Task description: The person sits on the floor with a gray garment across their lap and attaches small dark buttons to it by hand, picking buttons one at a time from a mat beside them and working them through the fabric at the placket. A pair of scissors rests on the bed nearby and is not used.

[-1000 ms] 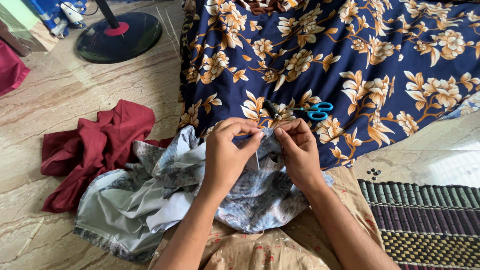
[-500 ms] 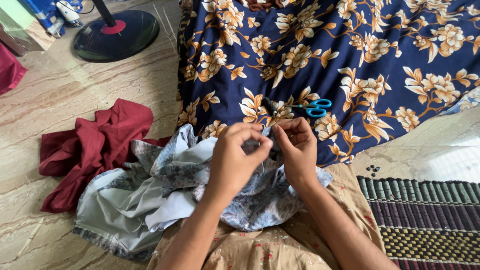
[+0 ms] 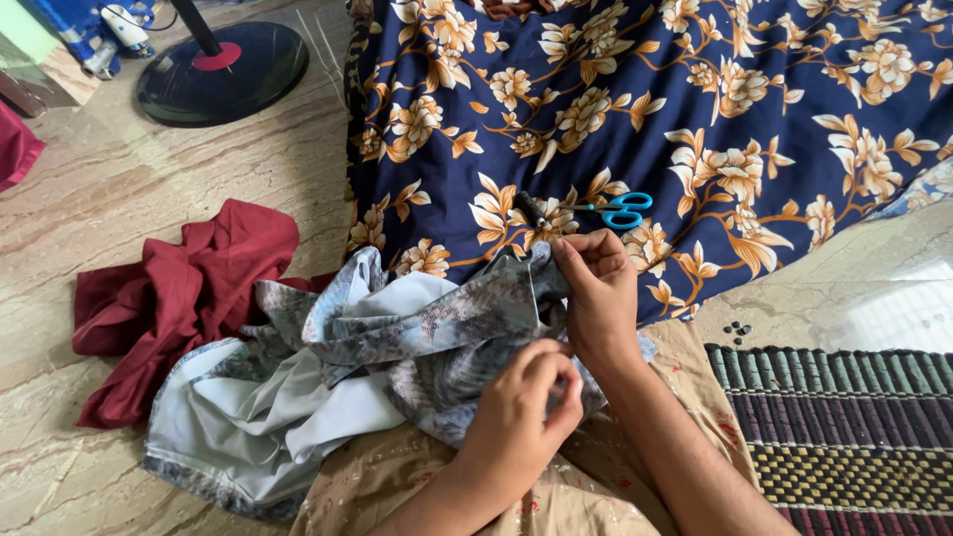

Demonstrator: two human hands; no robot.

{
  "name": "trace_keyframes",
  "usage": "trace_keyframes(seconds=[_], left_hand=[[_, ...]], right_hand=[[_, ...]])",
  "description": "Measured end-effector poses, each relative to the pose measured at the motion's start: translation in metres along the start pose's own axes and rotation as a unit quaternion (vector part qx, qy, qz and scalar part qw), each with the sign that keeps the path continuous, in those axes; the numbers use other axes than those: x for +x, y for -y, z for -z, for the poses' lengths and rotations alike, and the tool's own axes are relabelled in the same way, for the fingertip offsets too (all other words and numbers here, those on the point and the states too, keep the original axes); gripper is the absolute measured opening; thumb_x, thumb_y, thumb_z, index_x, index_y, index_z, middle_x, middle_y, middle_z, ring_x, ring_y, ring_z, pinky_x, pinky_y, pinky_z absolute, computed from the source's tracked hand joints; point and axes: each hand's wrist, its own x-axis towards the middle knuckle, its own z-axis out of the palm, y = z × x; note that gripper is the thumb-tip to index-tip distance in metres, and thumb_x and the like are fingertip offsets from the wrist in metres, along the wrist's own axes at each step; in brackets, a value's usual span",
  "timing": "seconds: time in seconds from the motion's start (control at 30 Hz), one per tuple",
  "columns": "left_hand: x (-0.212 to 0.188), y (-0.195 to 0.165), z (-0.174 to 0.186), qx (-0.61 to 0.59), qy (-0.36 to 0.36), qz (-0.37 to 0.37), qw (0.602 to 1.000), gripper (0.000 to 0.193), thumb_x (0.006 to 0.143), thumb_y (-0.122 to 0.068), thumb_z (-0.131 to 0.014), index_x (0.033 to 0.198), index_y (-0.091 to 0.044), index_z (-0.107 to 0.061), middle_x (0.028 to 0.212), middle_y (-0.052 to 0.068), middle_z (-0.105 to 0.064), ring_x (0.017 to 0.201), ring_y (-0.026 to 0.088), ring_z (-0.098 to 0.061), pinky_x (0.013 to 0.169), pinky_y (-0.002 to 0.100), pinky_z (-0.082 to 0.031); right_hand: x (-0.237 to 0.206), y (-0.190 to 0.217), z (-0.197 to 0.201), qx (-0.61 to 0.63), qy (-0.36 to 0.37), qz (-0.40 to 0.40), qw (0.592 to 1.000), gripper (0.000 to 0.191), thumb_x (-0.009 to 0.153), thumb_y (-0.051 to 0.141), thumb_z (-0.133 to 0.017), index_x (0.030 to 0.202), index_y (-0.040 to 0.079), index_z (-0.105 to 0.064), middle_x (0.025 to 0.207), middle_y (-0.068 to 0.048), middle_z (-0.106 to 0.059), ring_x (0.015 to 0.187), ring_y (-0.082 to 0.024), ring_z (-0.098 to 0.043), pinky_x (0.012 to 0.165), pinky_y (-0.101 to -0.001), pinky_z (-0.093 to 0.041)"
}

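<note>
A crumpled grey patterned cloth (image 3: 397, 342) with a pale lining lies across my lap and onto the floor. My right hand (image 3: 596, 298) pinches a raised fold of this cloth at its upper edge. My left hand (image 3: 526, 417) is lower and nearer my body, above the cloth, with thumb and fingertips pinched together. Whatever it pinches is too small to see. Blue-handled scissors (image 3: 623, 210) lie on the navy floral cloth (image 3: 695, 99) just beyond my right hand, with a small dark object (image 3: 529, 208) beside them.
A maroon cloth (image 3: 179, 298) is heaped on the marble floor at left. A black round fan base (image 3: 223, 74) stands at the far left. A woven striped mat (image 3: 844, 427) lies at right, with small black buttons (image 3: 737, 331) near its corner. Beige fabric (image 3: 397, 486) covers my lap.
My left hand has drawn back from the fold toward my body, fingers still pinched. My right hand has stayed on the grey cloth's fold.
</note>
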Motion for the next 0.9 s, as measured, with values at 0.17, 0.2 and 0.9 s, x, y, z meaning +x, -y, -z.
trace_keyframes(seconds=[0.17, 0.2, 0.9], left_hand=[[0.016, 0.014, 0.020, 0.152, -0.165, -0.157, 0.962, 0.015, 0.088, -0.008, -0.071, 0.098, -0.005, -0.060, 0.136, 0.019, -0.055, 0.116, 0.034, -0.061, 0.097, 0.040, -0.052], [0.020, 0.018, 0.027, 0.161, -0.168, -0.154, 0.960, 0.015, 0.089, -0.010, -0.071, 0.098, -0.005, -0.061, 0.135, 0.018, -0.055, 0.119, 0.034, -0.059, 0.099, 0.041, -0.051], [0.090, 0.031, 0.172, -0.235, -0.010, 0.001, 0.972, 0.006, 0.101, -0.011, -0.065, 0.106, -0.007, -0.065, 0.095, -0.003, -0.064, 0.087, 0.006, -0.058, 0.075, 0.023, -0.048]], right_hand=[[-0.005, 0.006, -0.001, -0.015, 0.014, 0.014, 1.000, 0.013, 0.099, 0.000, -0.069, 0.095, 0.004, -0.058, 0.099, -0.004, -0.069, 0.090, -0.007, -0.061, 0.086, -0.0226, -0.050], [-0.007, 0.008, -0.002, 0.002, 0.012, 0.003, 1.000, 0.013, 0.098, 0.000, -0.069, 0.094, 0.004, -0.058, 0.099, -0.004, -0.069, 0.090, -0.008, -0.062, 0.086, -0.0235, -0.051], [-0.037, 0.005, -0.020, 0.052, 0.104, -0.031, 0.993, 0.014, 0.100, 0.003, -0.068, 0.100, 0.007, -0.055, 0.106, -0.002, -0.062, 0.096, -0.008, -0.055, 0.091, -0.0246, -0.046]])
